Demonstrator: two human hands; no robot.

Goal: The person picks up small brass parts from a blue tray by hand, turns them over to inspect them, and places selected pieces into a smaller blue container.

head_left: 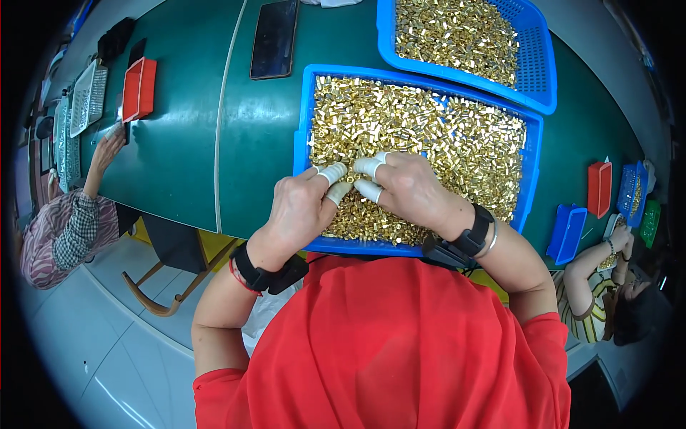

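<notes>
A wide blue tray lies before me, filled with small gold-coloured metal parts, short and tube-like. My left hand and my right hand meet over its near left portion. White finger cots cover the thumb and fingertips that show on each hand. The fingers of both hands are bent and closed in a pinch, tips almost touching, around a few of the small gold-coloured parts. Exactly which part each hand grips is too small to make out. Black bands circle both wrists.
A second blue basket of similar parts overlaps the tray's far edge. On the green table lie a dark tablet and a red bin. Co-workers sit at left and right; a blue bin and red bin stand right.
</notes>
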